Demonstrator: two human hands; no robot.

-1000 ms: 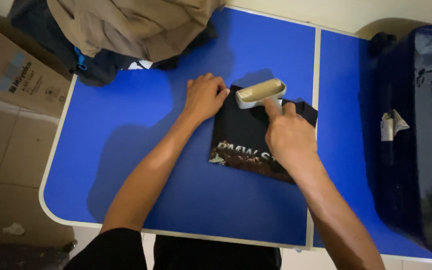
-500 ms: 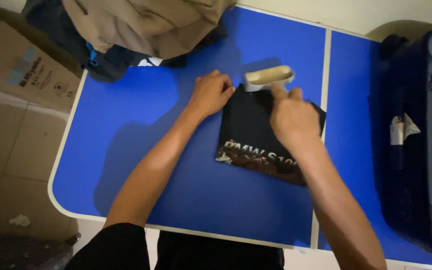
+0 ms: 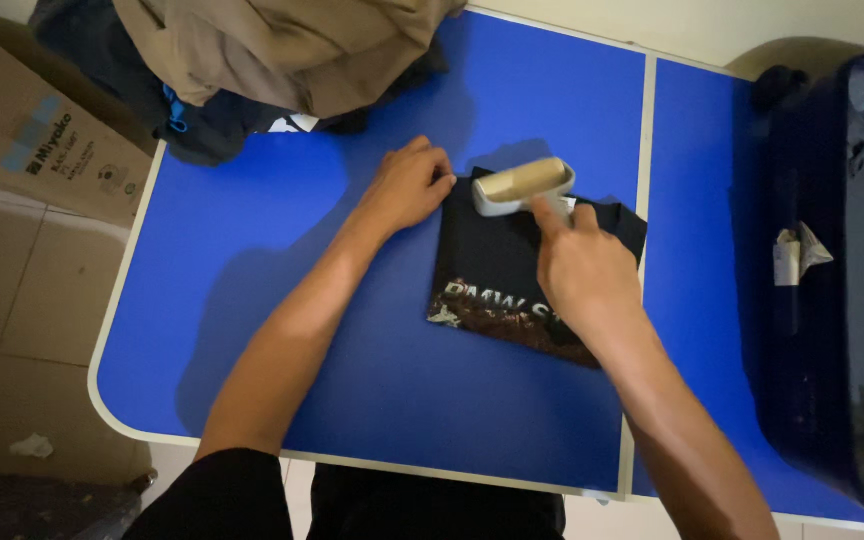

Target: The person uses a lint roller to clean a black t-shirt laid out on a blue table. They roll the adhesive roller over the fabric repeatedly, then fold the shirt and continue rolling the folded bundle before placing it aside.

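Observation:
A folded black shirt (image 3: 487, 265) with a printed band along its near edge lies on the blue table (image 3: 352, 380). My right hand (image 3: 580, 270) grips the handle of a lint roller (image 3: 522, 185), whose pale roll rests on the shirt's far edge. My left hand (image 3: 407, 185) presses flat on the shirt's far left corner, fingers curled on the fabric.
A heap of tan and dark clothes (image 3: 272, 50) fills the table's far left. A dark suitcase (image 3: 842, 270) with a crumpled paper tag (image 3: 792, 250) stands at the right. A cardboard box (image 3: 37, 135) sits on the tiled floor at the left.
The lint roller went off the shirt's far edge half a second ago and has come back onto the shirt. My left hand stayed on the corner.

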